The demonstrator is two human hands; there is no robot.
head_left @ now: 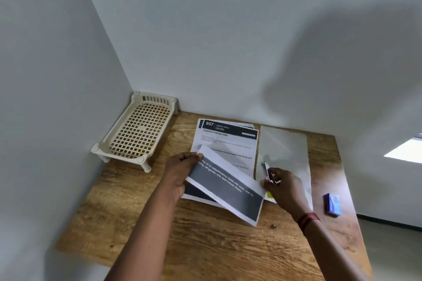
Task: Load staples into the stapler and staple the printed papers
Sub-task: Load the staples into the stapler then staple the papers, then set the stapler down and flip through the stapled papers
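Printed papers: white stack, black header, top sheet lifted.
Left hand: pinches that sheet's edge.
Right hand: curled round a small stapler.

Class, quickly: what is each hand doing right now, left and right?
Left hand: closed, gripping the edge of a printed sheet.
Right hand: closed, holding the stapler.
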